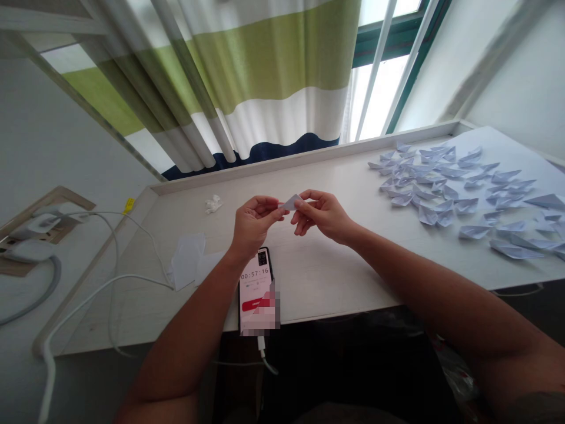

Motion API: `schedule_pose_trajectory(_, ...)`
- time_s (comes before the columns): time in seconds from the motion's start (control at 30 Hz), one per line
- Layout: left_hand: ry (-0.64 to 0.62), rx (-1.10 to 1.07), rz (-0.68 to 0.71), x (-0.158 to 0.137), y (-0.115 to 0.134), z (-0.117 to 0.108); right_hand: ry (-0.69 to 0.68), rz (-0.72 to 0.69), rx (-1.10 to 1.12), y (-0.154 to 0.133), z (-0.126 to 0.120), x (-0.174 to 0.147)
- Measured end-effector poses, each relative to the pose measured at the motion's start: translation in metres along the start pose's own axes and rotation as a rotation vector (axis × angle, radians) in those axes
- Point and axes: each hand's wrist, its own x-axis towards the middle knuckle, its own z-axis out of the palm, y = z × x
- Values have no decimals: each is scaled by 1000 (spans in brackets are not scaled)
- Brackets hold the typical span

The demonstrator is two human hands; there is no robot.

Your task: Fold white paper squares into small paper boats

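Observation:
A small folded piece of white paper (290, 204) is held up above the desk between my two hands. My left hand (256, 221) pinches its left end between thumb and fingers. On the other side, my right hand (324, 215) grips the paper with thumb and forefinger, its lower fingers curled beneath. Many folded paper boats (436, 171) lie spread over the right side of the desk. Flat sheets of white paper (188, 259) rest left of my left forearm.
A phone (256, 294) showing a timer lies at the desk's front edge, with a charging cable (261, 346) plugged in. A crumpled tissue (213, 204) sits at the back left. White cables run from a wall socket (44, 227) on the left. A raised rim (309, 154) borders the desk's back, below a curtain (273, 65).

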Motion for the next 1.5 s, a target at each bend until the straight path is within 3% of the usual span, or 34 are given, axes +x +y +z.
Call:
schedule_pose_trajectory(0.27,8,-111,-70,1,-1,0,-21,-30,-24,4,-2,1)
schedule_pose_trajectory(0.47,-88,-138,-269,0,-2,-3,-5,-66,-31,5,-1,1)
schedule_pose_trajectory(0.63,-43,-61,-145,0,-3,-1,10,-98,-136,6,0,-1)
schedule_pose_trajectory(0.93,58,-66,-75,0,-2,3,112,-194,-169,14,4,3)
schedule_pose_trajectory(1.07,31,-25,-59,1,-4,1,120,-201,-196,13,3,3)
schedule_pose_trajectory(1.37,44,169,197,1,-12,-1,138,-222,-231,9,0,2)
schedule_pose_trajectory(1.5,36,305,224,-2,-11,-2,129,-193,-239,7,0,1)
